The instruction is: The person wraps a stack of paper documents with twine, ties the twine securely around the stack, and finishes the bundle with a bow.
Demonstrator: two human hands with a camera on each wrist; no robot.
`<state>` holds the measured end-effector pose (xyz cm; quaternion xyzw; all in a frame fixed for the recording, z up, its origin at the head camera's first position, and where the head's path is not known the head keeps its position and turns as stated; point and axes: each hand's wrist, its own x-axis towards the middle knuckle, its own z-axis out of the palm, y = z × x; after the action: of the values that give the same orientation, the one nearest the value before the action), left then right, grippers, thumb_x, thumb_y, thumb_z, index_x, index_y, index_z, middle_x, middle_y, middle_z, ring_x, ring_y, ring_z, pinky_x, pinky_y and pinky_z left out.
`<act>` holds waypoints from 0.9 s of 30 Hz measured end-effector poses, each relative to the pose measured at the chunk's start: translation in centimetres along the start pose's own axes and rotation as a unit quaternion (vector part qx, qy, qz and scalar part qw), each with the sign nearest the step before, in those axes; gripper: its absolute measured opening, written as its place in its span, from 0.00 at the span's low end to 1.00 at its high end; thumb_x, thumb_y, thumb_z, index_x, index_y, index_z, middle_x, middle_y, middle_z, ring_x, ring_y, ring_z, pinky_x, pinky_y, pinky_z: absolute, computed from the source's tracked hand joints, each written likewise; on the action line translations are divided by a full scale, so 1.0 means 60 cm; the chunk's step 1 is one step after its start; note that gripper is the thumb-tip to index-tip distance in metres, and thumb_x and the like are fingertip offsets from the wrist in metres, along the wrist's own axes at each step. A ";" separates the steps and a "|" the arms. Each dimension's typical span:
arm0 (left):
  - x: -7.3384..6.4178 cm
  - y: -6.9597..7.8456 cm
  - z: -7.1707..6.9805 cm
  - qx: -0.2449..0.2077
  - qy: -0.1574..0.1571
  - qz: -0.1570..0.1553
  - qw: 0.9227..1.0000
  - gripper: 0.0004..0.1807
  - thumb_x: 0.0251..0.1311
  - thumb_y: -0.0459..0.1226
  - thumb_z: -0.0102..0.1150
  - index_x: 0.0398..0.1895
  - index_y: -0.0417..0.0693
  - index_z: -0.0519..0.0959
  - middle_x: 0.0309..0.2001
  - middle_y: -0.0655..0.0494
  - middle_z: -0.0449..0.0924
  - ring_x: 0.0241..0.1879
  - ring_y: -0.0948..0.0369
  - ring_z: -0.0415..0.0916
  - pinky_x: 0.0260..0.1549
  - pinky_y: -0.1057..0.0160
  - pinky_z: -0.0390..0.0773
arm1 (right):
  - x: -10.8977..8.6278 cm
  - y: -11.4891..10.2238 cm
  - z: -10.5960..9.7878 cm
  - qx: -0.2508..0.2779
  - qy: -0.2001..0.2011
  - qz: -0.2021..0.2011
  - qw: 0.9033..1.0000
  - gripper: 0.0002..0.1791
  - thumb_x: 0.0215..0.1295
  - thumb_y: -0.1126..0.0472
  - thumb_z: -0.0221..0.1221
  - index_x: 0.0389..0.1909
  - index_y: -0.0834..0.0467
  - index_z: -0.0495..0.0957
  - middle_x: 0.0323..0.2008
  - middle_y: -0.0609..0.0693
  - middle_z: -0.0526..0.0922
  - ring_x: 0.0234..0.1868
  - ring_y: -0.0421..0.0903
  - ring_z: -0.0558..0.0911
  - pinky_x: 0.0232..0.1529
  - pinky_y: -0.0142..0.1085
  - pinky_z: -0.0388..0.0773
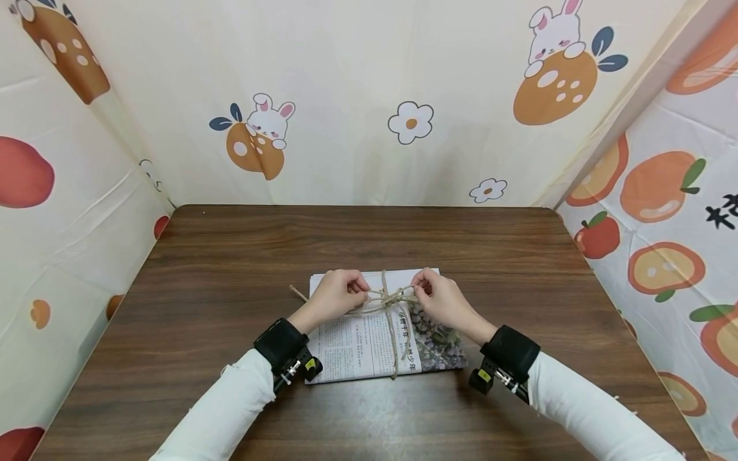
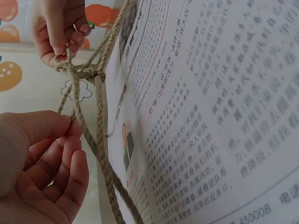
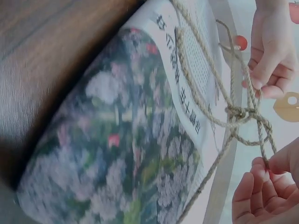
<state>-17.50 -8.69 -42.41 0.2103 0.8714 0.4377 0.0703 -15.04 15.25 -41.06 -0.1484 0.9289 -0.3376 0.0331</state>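
A folded newspaper (image 1: 360,349) lies flat, with print on its left part and a flower photo on its right. Brown twine (image 1: 394,342) runs across it both ways and meets in a looped knot (image 3: 240,114) near the upper middle. My left hand (image 1: 339,294) pinches a twine loop between thumb and forefinger, left of the knot. On the other side, my right hand (image 1: 442,299) pinches another loop of the twine. One loose twine end sticks out past the newspaper's left edge, and another hangs down over the print.
The newspaper rests on a dark brown wooden table (image 1: 230,269). Printed curtains with rabbits and fruit stand behind the table (image 1: 346,160) and along both sides. Each wrist wears a black strap (image 1: 282,346) with a small camera.
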 end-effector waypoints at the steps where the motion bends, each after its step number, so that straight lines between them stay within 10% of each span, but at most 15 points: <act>1: -0.001 0.000 -0.001 0.000 -0.001 -0.002 1.000 0.02 0.51 0.31 0.61 0.29 0.43 0.81 0.23 0.59 0.78 0.22 0.67 0.73 0.23 0.70 0.72 | 0.001 0.001 -0.001 -0.001 -0.001 -0.004 1.000 0.03 0.64 0.66 0.51 0.36 0.57 0.72 0.28 0.47 0.74 0.26 0.40 0.71 0.28 0.34 0.66; 17: -0.026 -0.009 -0.021 0.024 0.023 -0.012 0.999 0.01 0.51 0.30 0.60 0.27 0.42 0.81 0.22 0.59 0.77 0.23 0.66 0.70 0.24 0.70 0.70 | 0.010 0.027 -0.020 -0.009 -0.052 0.002 0.999 0.03 0.65 0.66 0.50 0.37 0.58 0.71 0.25 0.48 0.73 0.20 0.41 0.67 0.23 0.33 0.64; 27: -0.040 -0.016 -0.029 0.029 0.037 -0.010 0.999 0.03 0.48 0.29 0.59 0.24 0.44 0.81 0.21 0.60 0.76 0.22 0.66 0.69 0.23 0.70 0.69 | 0.012 0.038 -0.022 -0.080 -0.023 -0.150 0.985 0.03 0.64 0.71 0.48 0.32 0.62 0.68 0.24 0.47 0.67 0.21 0.37 0.61 0.24 0.32 0.59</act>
<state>-16.17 -11.49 -42.26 0.1872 0.8876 0.4194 0.0362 -16.51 17.53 -41.46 -0.2956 0.9192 -0.2600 -0.0083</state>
